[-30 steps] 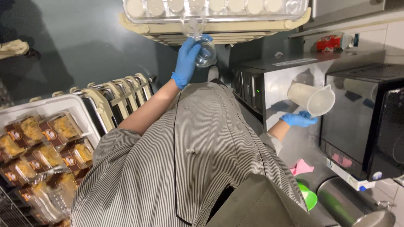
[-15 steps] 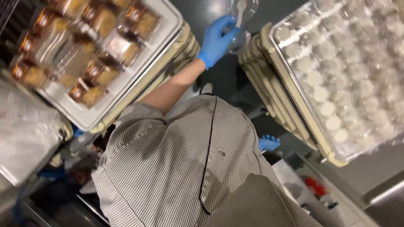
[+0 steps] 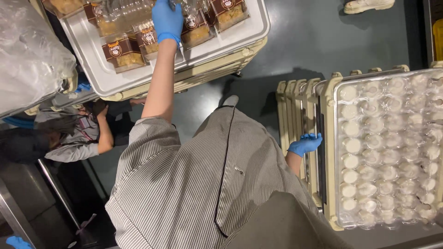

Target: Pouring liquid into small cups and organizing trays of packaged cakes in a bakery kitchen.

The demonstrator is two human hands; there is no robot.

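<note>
My left hand [image 3: 167, 20], in a blue glove, reaches up over a white tray [image 3: 138, 76] of boxed cake slices with brown labels [image 3: 122, 50]. It is closed on a clear plastic container [image 3: 188, 10] right above the boxes. My right hand [image 3: 304, 144], also gloved in blue, grips the rim of a cream crate stack [image 3: 330, 138] at my right side. On top of that stack lies a tray of small round white cakes under a clear lid [image 3: 392, 147]. My striped shirt [image 3: 207, 184] fills the lower middle.
Another person [image 3: 78, 133] in a grey top crouches low at the left, beneath the cake tray. A clear plastic sheet [image 3: 27, 50] covers something at the upper left. A shoe [image 3: 369, 4] shows on the dark floor at the top. Metal legs [image 3: 55, 189] stand lower left.
The view has swung round. My left hand, with the clear container, has come over the boxed cake tray. My right hand no longer holds the white jug and now grips the crate rim.
</note>
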